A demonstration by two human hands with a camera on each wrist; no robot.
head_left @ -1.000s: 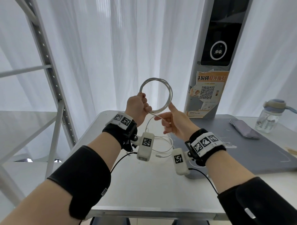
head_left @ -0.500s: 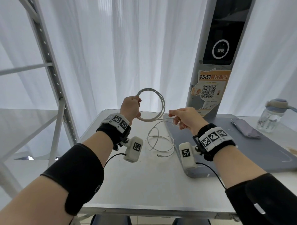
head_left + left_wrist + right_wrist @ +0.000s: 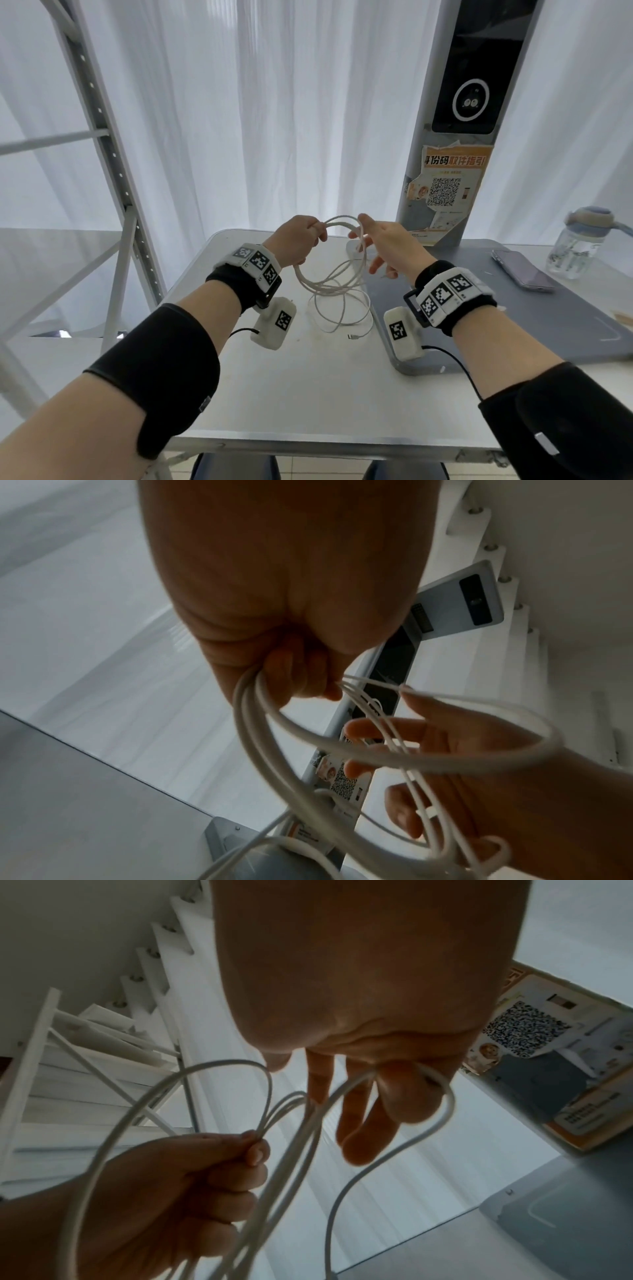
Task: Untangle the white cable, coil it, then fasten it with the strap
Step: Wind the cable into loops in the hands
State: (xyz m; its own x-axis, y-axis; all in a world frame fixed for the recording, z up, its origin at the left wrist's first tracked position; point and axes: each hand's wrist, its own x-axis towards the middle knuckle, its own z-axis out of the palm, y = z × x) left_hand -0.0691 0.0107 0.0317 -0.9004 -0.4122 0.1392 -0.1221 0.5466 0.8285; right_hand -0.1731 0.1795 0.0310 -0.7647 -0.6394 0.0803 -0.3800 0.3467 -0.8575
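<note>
The white cable [image 3: 329,284] is partly coiled. My left hand [image 3: 301,240] grips several loops in its fist [image 3: 260,696], above the far part of the white table [image 3: 274,377]. My right hand [image 3: 380,246] is close to the right of it. Its thumb and forefinger pinch a strand [image 3: 431,1077] at the top of the coil, and its other fingers [image 3: 363,1131] are spread. Loose turns [image 3: 342,311] trail onto the table and end in a connector [image 3: 352,337]. A small white tab [image 3: 428,811] sits on one strand; I cannot tell if it is the strap.
A grey mat [image 3: 513,308] covers the table's right side, with a phone [image 3: 520,272] and a water bottle [image 3: 575,246] on it. A pillar with a QR poster [image 3: 445,192] stands behind. A metal rack [image 3: 113,171] rises at the left. White curtains hang at the back.
Both hands have come down from chest height toward the table. My right hand drew a strand out to the right, then brought it back to the coil. The coil now tilts downward.
</note>
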